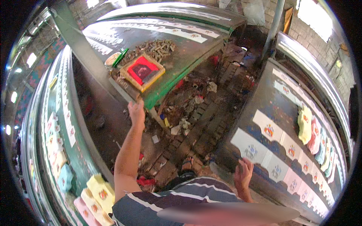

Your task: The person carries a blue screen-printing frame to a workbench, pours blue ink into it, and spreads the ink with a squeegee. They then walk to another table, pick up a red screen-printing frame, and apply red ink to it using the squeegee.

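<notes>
My left hand (136, 113) is stretched forward with its fingers apart, nothing visible in it. It is at the near corner of the middle table (196, 62), just below a screen-printing frame (160, 75). The frame is wooden, with red mesh around a dark patch, and lies flat near the table's end. My right hand (244, 173) hangs low beside the right table (281, 124), fingers loosely bent and apart, holding nothing I can see. Closest to it is a row of pale cut cloth pieces (260, 152) with printed emblems.
Past the frame lie a heap of short brown pieces (160, 49), a green bottle (120, 57) and a round tub (112, 59). Scraps litter the brick floor (200, 109). Folded coloured cloths (304, 126) line the right table; more cloths (100, 190) lie at the left. A post (85, 49) stands front left.
</notes>
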`<act>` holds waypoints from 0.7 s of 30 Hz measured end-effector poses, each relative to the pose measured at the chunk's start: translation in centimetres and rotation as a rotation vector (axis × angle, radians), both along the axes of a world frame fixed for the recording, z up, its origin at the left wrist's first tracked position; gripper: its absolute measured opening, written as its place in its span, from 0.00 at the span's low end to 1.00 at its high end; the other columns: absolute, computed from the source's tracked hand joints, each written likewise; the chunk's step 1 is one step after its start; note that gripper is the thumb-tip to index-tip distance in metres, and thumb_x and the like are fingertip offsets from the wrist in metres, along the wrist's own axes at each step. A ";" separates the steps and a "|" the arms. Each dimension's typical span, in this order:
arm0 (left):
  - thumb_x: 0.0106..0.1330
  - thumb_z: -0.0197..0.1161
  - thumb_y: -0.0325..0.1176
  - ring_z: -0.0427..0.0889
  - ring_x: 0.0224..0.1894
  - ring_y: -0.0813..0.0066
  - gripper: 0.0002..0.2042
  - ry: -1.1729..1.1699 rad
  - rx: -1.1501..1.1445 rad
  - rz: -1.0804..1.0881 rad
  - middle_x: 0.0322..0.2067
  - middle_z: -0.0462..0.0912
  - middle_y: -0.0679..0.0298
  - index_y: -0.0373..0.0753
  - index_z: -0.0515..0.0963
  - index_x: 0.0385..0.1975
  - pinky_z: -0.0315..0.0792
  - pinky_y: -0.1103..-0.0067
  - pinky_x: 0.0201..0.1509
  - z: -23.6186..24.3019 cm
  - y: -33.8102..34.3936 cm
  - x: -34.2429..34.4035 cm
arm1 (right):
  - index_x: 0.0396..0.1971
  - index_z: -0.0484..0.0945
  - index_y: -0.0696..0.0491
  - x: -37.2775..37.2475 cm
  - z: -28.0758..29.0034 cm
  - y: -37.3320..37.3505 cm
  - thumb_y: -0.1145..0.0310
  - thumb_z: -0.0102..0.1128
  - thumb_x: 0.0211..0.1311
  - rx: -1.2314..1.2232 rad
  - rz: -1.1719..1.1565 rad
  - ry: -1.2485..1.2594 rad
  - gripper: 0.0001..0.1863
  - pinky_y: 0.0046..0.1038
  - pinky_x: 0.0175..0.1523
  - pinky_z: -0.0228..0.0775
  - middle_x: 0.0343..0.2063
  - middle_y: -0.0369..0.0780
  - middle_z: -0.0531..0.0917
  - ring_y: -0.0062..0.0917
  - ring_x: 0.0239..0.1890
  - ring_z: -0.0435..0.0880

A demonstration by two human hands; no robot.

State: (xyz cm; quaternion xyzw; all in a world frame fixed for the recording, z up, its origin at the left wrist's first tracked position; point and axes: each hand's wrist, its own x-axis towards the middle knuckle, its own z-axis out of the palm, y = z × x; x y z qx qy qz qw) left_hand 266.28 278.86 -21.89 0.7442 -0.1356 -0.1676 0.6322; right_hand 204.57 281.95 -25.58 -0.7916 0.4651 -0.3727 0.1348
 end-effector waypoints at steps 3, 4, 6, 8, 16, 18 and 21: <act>0.73 0.75 0.41 0.77 0.73 0.49 0.46 -0.233 -0.062 0.062 0.76 0.68 0.40 0.26 0.55 0.83 0.71 0.60 0.75 0.3 -6.5 9.9 | 0.57 0.86 0.51 1.3 -0.5 0.0 0.77 0.71 0.65 -0.010 -0.188 0.170 0.20 0.55 0.72 0.70 0.61 0.50 0.84 0.52 0.64 0.81; 0.73 0.74 0.42 0.74 0.76 0.46 0.47 -0.207 -0.105 0.166 0.78 0.66 0.36 0.25 0.55 0.83 0.70 0.60 0.78 -0.3 -8.8 12.1 | 0.58 0.85 0.52 1.4 -0.6 -0.1 0.76 0.70 0.67 -0.039 -0.219 0.201 0.20 0.56 0.74 0.69 0.61 0.50 0.84 0.52 0.66 0.81; 0.73 0.74 0.44 0.70 0.79 0.42 0.48 -0.290 -0.029 0.177 0.79 0.63 0.34 0.22 0.55 0.82 0.67 0.59 0.81 -1.3 -11.3 16.6 | 0.59 0.84 0.53 1.1 -1.0 -0.1 0.76 0.69 0.68 0.013 -0.272 0.260 0.20 0.56 0.74 0.69 0.62 0.49 0.84 0.52 0.66 0.81; 0.73 0.73 0.46 0.68 0.80 0.40 0.48 -0.365 0.092 0.210 0.80 0.63 0.33 0.20 0.55 0.82 0.65 0.58 0.83 -3.0 -13.1 19.8 | 0.58 0.84 0.54 0.9 -1.4 0.1 0.76 0.68 0.67 -0.010 -0.283 0.326 0.20 0.57 0.74 0.69 0.62 0.49 0.84 0.52 0.67 0.80; 0.73 0.72 0.60 0.75 0.76 0.41 0.48 -0.564 0.487 0.115 0.77 0.70 0.37 0.25 0.64 0.78 0.71 0.54 0.80 -7.9 -16.1 27.0 | 0.57 0.86 0.51 1.9 -0.8 0.5 0.73 0.73 0.63 0.030 -0.403 0.288 0.21 0.54 0.73 0.73 0.58 0.46 0.87 0.51 0.66 0.82; 0.77 0.66 0.66 0.74 0.76 0.36 0.54 -0.521 0.525 0.063 0.78 0.67 0.33 0.20 0.56 0.81 0.71 0.53 0.80 -7.3 -17.0 27.9 | 0.56 0.86 0.51 2.0 -0.3 0.6 0.70 0.75 0.62 0.029 -0.405 0.281 0.21 0.52 0.72 0.75 0.57 0.45 0.87 0.50 0.65 0.82; 0.75 0.70 0.59 0.85 0.64 0.30 0.51 -0.505 0.563 0.111 0.65 0.80 0.29 0.16 0.57 0.76 0.78 0.49 0.72 -6.0 -18.9 27.8 | 0.55 0.86 0.52 2.3 0.3 0.8 0.68 0.77 0.62 0.052 -0.394 0.294 0.21 0.51 0.71 0.75 0.56 0.45 0.86 0.48 0.64 0.82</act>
